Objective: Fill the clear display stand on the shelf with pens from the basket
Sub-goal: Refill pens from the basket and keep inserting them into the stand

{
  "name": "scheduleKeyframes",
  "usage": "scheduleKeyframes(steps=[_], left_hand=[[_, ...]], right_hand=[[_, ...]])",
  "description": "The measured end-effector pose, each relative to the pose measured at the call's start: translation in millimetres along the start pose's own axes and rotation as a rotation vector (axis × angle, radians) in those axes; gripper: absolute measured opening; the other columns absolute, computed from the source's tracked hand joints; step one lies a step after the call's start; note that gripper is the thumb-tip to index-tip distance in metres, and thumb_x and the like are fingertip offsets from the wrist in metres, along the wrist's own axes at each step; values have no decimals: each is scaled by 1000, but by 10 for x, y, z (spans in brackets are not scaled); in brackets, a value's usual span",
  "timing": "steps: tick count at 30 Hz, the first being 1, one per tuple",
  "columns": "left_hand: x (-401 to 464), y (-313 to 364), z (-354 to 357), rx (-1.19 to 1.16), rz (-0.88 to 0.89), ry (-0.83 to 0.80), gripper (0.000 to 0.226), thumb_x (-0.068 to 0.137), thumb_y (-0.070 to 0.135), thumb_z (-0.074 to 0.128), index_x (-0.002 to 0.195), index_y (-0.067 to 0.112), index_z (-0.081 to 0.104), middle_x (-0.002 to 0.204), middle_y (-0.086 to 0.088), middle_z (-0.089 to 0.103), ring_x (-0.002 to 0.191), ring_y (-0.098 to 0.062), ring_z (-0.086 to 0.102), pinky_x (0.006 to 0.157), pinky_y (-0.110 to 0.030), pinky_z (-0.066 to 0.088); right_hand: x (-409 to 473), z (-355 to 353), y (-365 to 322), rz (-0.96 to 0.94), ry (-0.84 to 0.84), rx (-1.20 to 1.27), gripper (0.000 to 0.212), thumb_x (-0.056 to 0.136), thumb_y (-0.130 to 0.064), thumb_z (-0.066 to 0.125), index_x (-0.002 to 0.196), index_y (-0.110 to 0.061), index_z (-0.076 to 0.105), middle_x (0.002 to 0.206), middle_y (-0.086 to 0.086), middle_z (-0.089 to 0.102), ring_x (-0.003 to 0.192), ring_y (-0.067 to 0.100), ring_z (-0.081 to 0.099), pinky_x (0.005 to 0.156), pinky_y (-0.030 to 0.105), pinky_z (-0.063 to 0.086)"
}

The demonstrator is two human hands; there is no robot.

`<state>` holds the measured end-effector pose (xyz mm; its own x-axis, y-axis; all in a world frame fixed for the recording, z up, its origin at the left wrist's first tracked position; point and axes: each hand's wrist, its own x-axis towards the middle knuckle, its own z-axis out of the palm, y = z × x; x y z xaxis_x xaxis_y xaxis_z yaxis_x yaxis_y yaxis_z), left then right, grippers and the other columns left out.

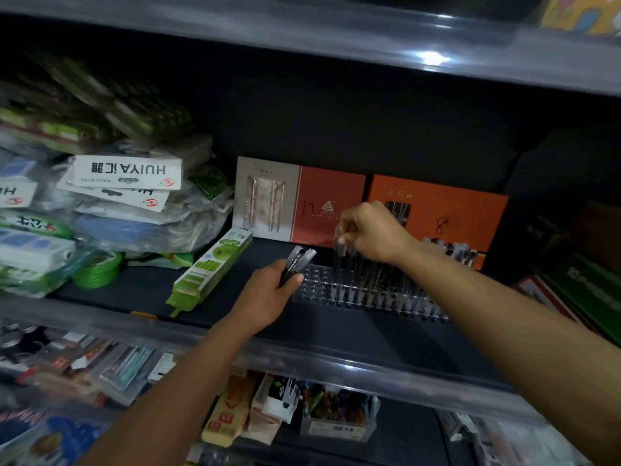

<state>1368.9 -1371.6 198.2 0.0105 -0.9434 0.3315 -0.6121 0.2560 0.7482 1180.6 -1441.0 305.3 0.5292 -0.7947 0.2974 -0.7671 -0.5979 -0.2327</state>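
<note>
A clear display stand [314, 284] with rows of holes lies on the dark shelf [141, 290]. Several pens stand upright in its middle and right part, while its left holes are bare. My left hand [268, 294] grips a bundle of black pens [297, 262] just left of the stand. Over the stand's back rows, my right hand [373, 233] pinches the top of one upright pen [339, 260]. The basket is out of view.
Two orange pen boxes [437, 213] lean against the shelf back behind the stand. A green box [211, 267] and a green tape roll [97, 269] lie to the left, below a heap of bagged stationery [127, 183]. Dark packs [591, 287] stand at right. Lower shelf holds more goods.
</note>
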Motion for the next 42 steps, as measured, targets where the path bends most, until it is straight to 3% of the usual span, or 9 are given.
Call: scheduleKeyframes(steps=[7, 10, 14, 18, 22, 24, 32, 36, 42], left_hand=[[-5, -3, -6, -57, -4, 3, 25, 95, 28, 54, 104, 5, 60, 90, -14, 66, 86, -25, 62, 76, -37, 48], [-22, 23, -6, -125, -20, -2, 27, 95, 27, 55, 89, 1, 57, 74, -13, 61, 70, -25, 57, 65, -35, 44], [-46, 86, -13, -275, -50, -48, 26, 96, 25, 52, 74, 13, 45, 56, 3, 42, 50, -10, 39, 53, -30, 34], [-86, 226, -43, -372, -37, -43, 21, 97, 21, 49, 82, 7, 48, 52, 5, 43, 42, -6, 39, 47, -22, 35], [-132, 319, -68, -393, 10, -23, 21, 98, 20, 49, 84, 4, 50, 54, 2, 46, 43, -9, 42, 48, -21, 38], [-157, 339, -84, -383, 15, -32, 23, 97, 21, 49, 86, 1, 50, 55, 0, 47, 45, -10, 43, 49, -20, 39], [-207, 300, -180, -356, 6, -90, 17, 98, 19, 49, 84, 10, 52, 61, -1, 53, 47, -8, 50, 48, -17, 42], [-205, 215, -193, -322, 6, -80, 18, 98, 19, 48, 83, 10, 52, 62, -1, 54, 46, -8, 51, 47, -17, 42], [-156, 63, -194, -240, -9, -71, 19, 98, 25, 48, 86, 10, 52, 62, 0, 56, 46, -9, 51, 49, -19, 42]], right_hand=[[-17, 24, 25, -53, 1, -54, 6, 84, -6, 69, 87, -10, 71, 86, 6, 70, 78, 18, 66, 74, 40, 58], [-39, -7, -9, -69, -5, -90, 9, 86, -9, 67, 93, -10, 72, 92, 7, 69, 84, 20, 65, 78, 41, 57], [-87, -71, -101, -100, 7, -109, 12, 89, -13, 65, 98, -7, 71, 99, 7, 66, 90, 22, 61, 81, 42, 54], [-141, -176, -318, -157, -63, 30, 26, 90, -25, 66, 112, -11, 68, 109, 2, 67, 100, 14, 61, 87, 29, 50], [-156, -219, -478, -166, -129, 105, 24, 89, -24, 68, 109, -12, 68, 96, -6, 65, 83, 0, 58, 66, 7, 39], [-156, -232, -517, -156, -133, 115, 18, 87, -19, 69, 104, -12, 69, 87, -11, 62, 75, -7, 53, 61, 4, 35], [-153, -290, -557, -136, -99, 162, 4, 84, -5, 69, 87, -7, 69, 75, -9, 64, 64, -8, 56, 63, 12, 46], [-116, -404, -498, -72, -32, 242, 7, 83, 0, 66, 85, -7, 69, 79, 4, 70, 69, 8, 62, 69, 32, 54], [-91, -558, -439, -3, 113, 277, 9, 84, -6, 65, 79, -11, 69, 79, 13, 70, 70, 18, 61, 66, 40, 52]])
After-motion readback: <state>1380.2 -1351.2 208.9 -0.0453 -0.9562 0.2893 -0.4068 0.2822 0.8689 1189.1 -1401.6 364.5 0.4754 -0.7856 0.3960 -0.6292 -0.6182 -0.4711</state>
